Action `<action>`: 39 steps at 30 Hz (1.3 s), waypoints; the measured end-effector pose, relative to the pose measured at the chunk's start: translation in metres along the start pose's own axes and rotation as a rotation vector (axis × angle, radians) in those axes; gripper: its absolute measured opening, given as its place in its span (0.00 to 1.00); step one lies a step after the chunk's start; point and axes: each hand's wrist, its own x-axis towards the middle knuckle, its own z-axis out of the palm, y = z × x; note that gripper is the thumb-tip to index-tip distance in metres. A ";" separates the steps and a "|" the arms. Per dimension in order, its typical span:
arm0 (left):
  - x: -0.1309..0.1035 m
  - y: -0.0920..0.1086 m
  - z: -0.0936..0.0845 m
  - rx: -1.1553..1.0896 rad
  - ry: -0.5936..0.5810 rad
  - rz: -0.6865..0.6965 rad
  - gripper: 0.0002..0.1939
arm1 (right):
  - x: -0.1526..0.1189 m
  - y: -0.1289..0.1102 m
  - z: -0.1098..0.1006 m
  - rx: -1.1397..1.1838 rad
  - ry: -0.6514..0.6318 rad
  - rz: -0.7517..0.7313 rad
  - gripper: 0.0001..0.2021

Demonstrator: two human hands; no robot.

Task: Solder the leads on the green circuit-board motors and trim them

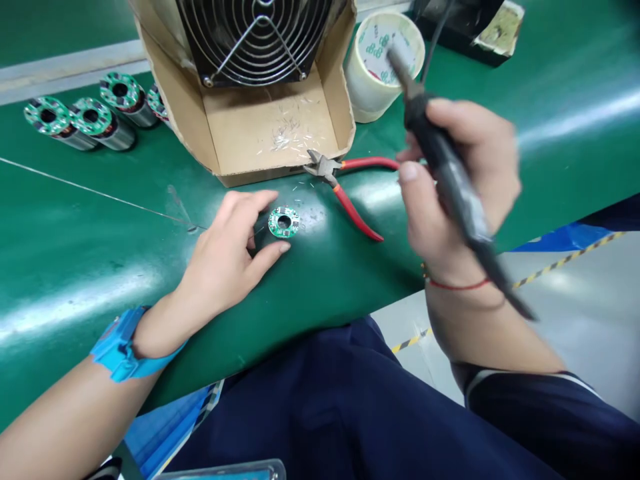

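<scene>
A small round green circuit board [283,222] with a hole in its middle lies on the green mat. My left hand [235,243] rests just left of it, thumb and fingers apart around its side. A thin wire [100,190] runs from the left edge to that hand; whether the fingers touch it is unclear. My right hand [455,180] is raised over the mat, closed round a black soldering iron [450,167], its blurred tip pointing up and left. Red-handled cutters [353,207] lie with opened handles between the hands, their jaws at the box's front edge.
A cardboard box [225,150] holds a black fan [260,40] and metal clippings. Several cylindrical parts with green boards [93,117] stand at the left back. A tape roll [373,93] is right of the box, a dark stand [463,30] behind it.
</scene>
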 end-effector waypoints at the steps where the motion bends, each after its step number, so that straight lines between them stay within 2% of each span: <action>1: 0.000 0.000 0.001 0.033 -0.011 0.003 0.28 | 0.005 0.010 -0.001 -0.061 -0.077 -0.026 0.20; 2: 0.000 0.000 0.002 0.062 -0.023 0.008 0.27 | 0.009 0.018 -0.001 -0.082 -0.130 -0.042 0.20; 5: 0.000 -0.001 0.002 0.079 -0.020 0.020 0.21 | 0.008 0.037 0.001 -0.106 -0.170 -0.058 0.16; 6: -0.001 -0.001 0.001 0.056 -0.015 0.025 0.20 | 0.004 0.040 0.003 -0.120 -0.184 -0.084 0.20; 9: -0.003 -0.001 -0.002 -0.039 -0.008 0.035 0.21 | -0.011 0.046 0.010 -0.195 -0.307 -0.145 0.45; 10: -0.004 -0.002 -0.003 -0.072 -0.009 0.031 0.23 | -0.015 0.048 0.012 -0.226 -0.342 -0.138 0.49; 11: -0.005 -0.002 -0.004 -0.103 -0.011 0.022 0.24 | -0.018 0.049 0.014 -0.263 -0.351 -0.122 0.48; 15: -0.007 -0.001 -0.004 -0.175 -0.004 -0.022 0.23 | -0.023 0.049 0.016 -0.324 -0.266 -0.160 0.21; 17: -0.008 0.000 -0.004 -0.158 0.019 -0.025 0.20 | -0.025 0.043 0.013 -0.269 -0.232 -0.211 0.16; 21: -0.009 0.005 -0.005 -0.103 0.053 0.002 0.18 | -0.029 0.022 0.007 -0.192 -0.253 -0.295 0.19; 26: -0.010 0.009 -0.007 -0.020 0.093 0.044 0.17 | -0.024 0.006 -0.003 -0.301 -0.389 -0.418 0.13; 31: -0.010 0.010 -0.008 0.040 0.107 0.072 0.15 | -0.016 0.006 -0.012 -0.419 -0.456 -0.496 0.16; 39: -0.011 0.011 -0.010 0.102 0.120 0.098 0.15 | -0.015 0.010 -0.009 -0.361 -0.500 -0.468 0.16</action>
